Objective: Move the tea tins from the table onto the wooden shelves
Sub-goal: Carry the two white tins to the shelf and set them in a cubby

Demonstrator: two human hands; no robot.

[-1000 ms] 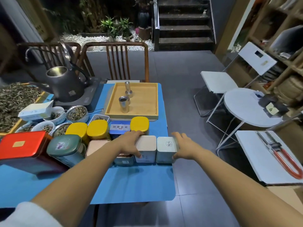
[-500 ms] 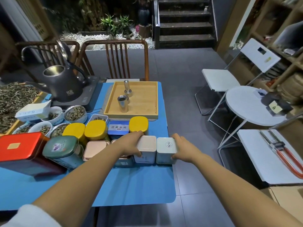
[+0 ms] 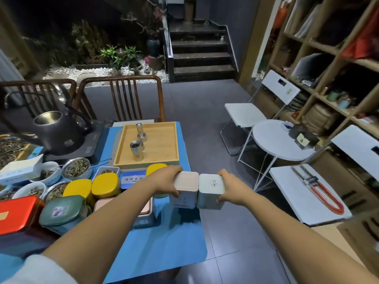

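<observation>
Tins [image 3: 198, 189] now lifted between fingers [image 3: 178, 195]

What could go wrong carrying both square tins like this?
The pink-lidded tin and pale green tin are squeezed side by side, left hand and right hand gripping only the outer faces; either could slip down. Swinging toward the wooden shelves, they could clip the round white table.

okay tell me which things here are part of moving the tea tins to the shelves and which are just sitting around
Part of the job: left hand on cream tin; right hand on white tin; yellow tins; green tin; red tin; wooden shelves.

Lying about: kettle; wooden tray; round table; folding chair.
</observation>
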